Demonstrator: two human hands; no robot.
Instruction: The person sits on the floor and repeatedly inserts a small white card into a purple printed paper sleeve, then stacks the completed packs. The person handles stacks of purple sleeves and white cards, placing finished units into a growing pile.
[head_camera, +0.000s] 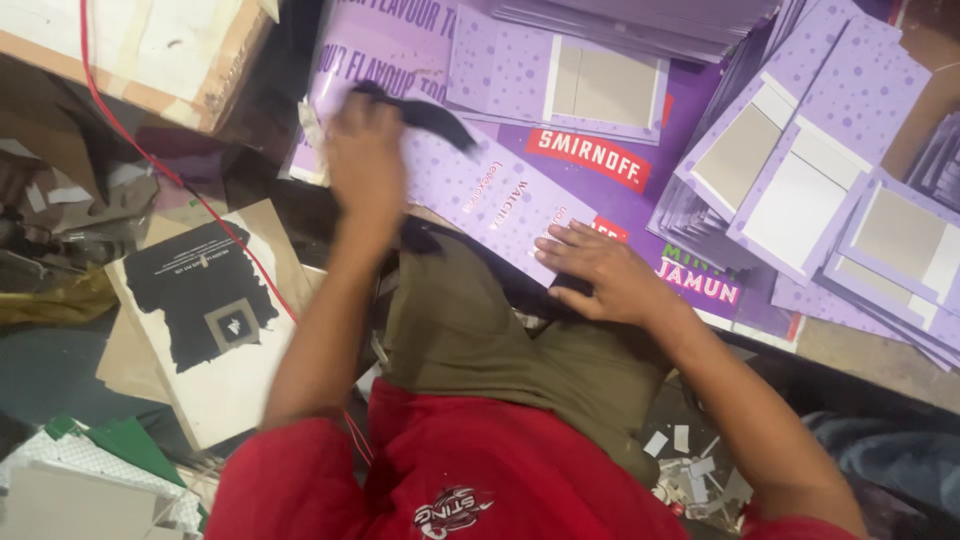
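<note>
while pinned by right hand, purple sheet

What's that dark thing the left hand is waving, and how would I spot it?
Start at the big purple printed sheet lying before the person's knee. Over its left edge, the left hand holds a black strip, blurred; it is the only dark, limp piece among pale purple cards.

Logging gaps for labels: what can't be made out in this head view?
- Left hand: motion-blurred; its grip on the dark strip is unclear.
- Right hand: flat on the purple printed sheet, covering what lies under the palm.
- Stacks of purple cards: cut off by the right edge.
- Scraps by the knee: too small to identify.
</note>
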